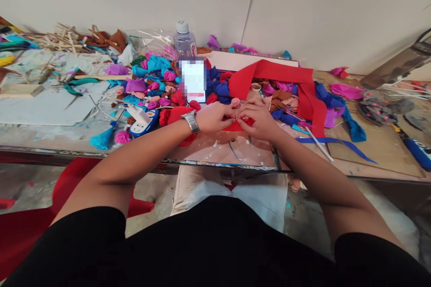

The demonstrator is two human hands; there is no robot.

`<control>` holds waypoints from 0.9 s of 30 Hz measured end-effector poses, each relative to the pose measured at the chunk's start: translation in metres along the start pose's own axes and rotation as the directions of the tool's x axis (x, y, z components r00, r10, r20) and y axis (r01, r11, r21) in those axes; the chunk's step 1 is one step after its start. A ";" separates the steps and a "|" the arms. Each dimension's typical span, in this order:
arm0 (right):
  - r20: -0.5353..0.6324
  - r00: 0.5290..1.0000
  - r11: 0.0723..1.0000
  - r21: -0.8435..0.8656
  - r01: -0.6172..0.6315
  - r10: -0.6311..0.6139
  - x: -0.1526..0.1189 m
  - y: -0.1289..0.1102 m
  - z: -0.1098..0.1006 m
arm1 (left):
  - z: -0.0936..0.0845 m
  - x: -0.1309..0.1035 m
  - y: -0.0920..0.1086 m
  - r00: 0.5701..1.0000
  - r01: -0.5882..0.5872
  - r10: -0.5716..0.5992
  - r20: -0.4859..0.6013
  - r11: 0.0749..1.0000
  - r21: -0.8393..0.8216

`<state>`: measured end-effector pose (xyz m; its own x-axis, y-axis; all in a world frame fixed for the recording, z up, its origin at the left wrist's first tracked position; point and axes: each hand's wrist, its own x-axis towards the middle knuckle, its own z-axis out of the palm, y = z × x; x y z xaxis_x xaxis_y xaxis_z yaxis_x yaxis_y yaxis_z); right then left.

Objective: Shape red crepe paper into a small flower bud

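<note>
My left hand [217,117], with a silver watch at the wrist, meets my right hand [257,119] near the table's front edge. Both hands are closed in a pinch at a small piece of red material [247,122], which shows between and below the fingers. The fingertips almost touch, and their exact hold is partly hidden. A pale pink rolled flower [235,102] lies just beyond the fingers. Behind my right hand, a long red strip [279,70] bends over the pile. A lit phone [195,81] leans on the coloured pieces beyond my left hand.
A bottle [185,40] stands behind the phone. To the left are a blue-and-white power strip [144,121], green-handled pliers [81,83] and wood scraps. A blue strip [346,144], cardboard [377,148] and a dark blue object [417,152] lie to the right.
</note>
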<state>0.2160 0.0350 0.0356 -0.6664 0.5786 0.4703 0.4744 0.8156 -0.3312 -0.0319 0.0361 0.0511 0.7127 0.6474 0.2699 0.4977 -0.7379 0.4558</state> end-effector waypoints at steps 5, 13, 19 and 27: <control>-0.030 0.999 1.000 -0.014 0.020 -0.020 0.001 -0.002 0.000 | -0.001 0.000 -0.005 0.997 0.055 -0.054 0.052 0.998 -0.021; -0.034 0.996 0.990 -0.117 0.074 -0.079 0.001 0.001 -0.004 | 0.000 0.000 -0.009 0.984 0.157 -0.161 0.075 0.986 0.052; 0.008 0.991 0.985 -0.109 0.136 -0.136 0.002 0.004 -0.003 | -0.003 0.001 -0.003 0.985 0.133 -0.138 0.105 0.989 0.058; -0.035 0.993 0.987 -0.118 0.106 -0.110 0.001 0.005 -0.005 | -0.002 0.001 -0.008 0.977 0.205 -0.210 0.026 0.972 0.113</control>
<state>0.2209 0.0398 0.0387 -0.6944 0.4847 0.5319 0.4662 0.8660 -0.1805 -0.0355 0.0429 0.0492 0.6051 0.7826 0.1464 0.6860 -0.6058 0.4030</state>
